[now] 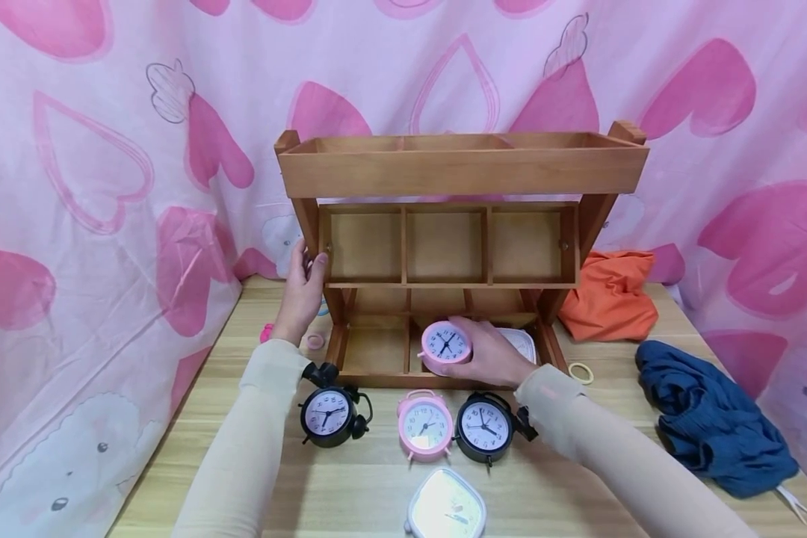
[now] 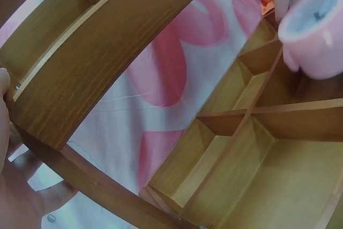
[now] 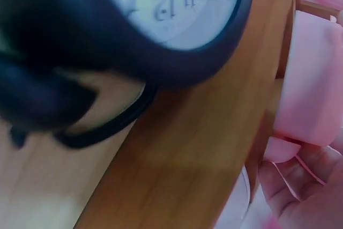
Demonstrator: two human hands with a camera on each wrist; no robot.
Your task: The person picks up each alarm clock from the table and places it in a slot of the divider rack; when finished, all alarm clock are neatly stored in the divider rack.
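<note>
A pink round alarm clock (image 1: pixel 437 365) is gripped from the right by my right hand (image 1: pixel 491 356), low over the middle compartment of the bottom tier. In the right wrist view the fingers curl against the side of the pink clock (image 3: pixel 311 79). My left hand (image 1: pixel 300 297) holds the left upright of the tiered wooden organizer (image 1: pixel 460 172); the left wrist view has its fingers behind the wood (image 2: pixel 96 183) and the thumb in front. A white clock (image 1: pixel 521 342) lies in the bottom right compartment, partly hidden by my right hand.
Before the organizer stand a black alarm clock (image 1: pixel 326 415), a pink one (image 1: pixel 425 426) and another black one (image 1: pixel 484 427). Nearer lies a white square clock (image 1: pixel 447 508). Orange cloth (image 1: pixel 608 295), blue cloth (image 1: pixel 713 418) and a yellowish ring (image 1: pixel 581 373) lie at right.
</note>
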